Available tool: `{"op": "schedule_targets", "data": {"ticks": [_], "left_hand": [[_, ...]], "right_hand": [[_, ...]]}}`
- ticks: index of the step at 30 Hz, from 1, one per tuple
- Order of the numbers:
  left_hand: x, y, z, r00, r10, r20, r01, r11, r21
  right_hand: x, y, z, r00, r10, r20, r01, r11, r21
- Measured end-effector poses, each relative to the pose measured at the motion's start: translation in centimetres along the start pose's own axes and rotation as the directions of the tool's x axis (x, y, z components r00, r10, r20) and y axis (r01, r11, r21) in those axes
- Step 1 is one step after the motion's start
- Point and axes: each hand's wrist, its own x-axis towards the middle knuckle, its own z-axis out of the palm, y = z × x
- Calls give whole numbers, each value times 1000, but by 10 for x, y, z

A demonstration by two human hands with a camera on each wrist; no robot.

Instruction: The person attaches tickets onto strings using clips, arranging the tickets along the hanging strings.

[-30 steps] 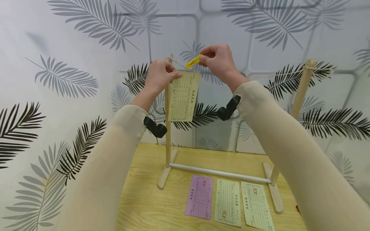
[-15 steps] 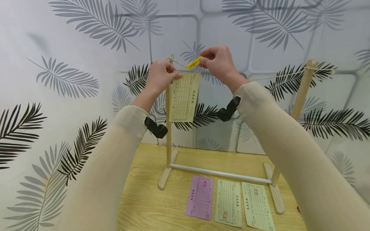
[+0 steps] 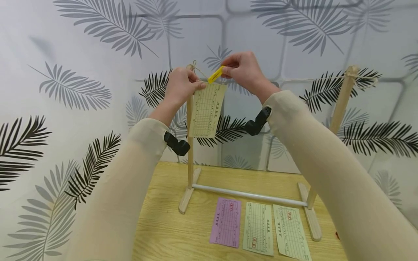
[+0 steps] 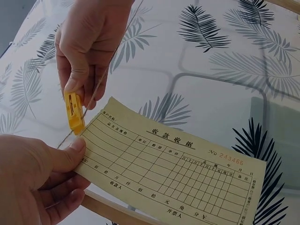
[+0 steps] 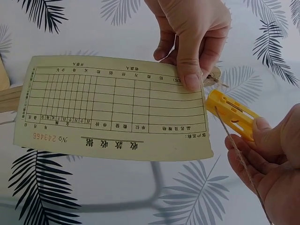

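Currently holding the sheet (image 3: 207, 110) by its top edge in the left hand (image 3: 181, 83), clamped between thumb and fingers, up at the string (image 5: 241, 159) near the post (image 3: 191, 161). Just rightward, pinching the clip (image 3: 215, 75) in the right hand (image 3: 243, 69), tip close by that edge; cannot tell whether biting paper. Could drop the sheet by letting go on too shallow a bite, or crumple it by pushing in askew. Lower, flat on the table (image 3: 163, 217): purple sheet (image 3: 226, 223), two pale sheets (image 3: 258, 229).

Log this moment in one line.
left hand: pinches pale yellow slip | right hand: pinches yellow clip at slip's upper edge | table: purple slip, two similar slips
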Motion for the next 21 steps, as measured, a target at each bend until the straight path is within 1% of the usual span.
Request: {"op": "schedule_targets", "data": {"ticks": [8, 12, 21], "left_hand": [[-1, -1, 0, 1000, 6, 6, -6, 1000, -18], [-1, -2, 1, 1000, 0, 13, 0, 1000, -9], [-1, -2, 0, 1000, 14, 11, -14, 1000, -25]], "right_hand": [[-1, -2, 3, 1000, 13, 19, -13, 1000, -2], [-1, -2, 5, 1000, 6, 30, -5, 999, -41], [2, -2, 3, 997, -36, 66, 45, 990, -137]]}}
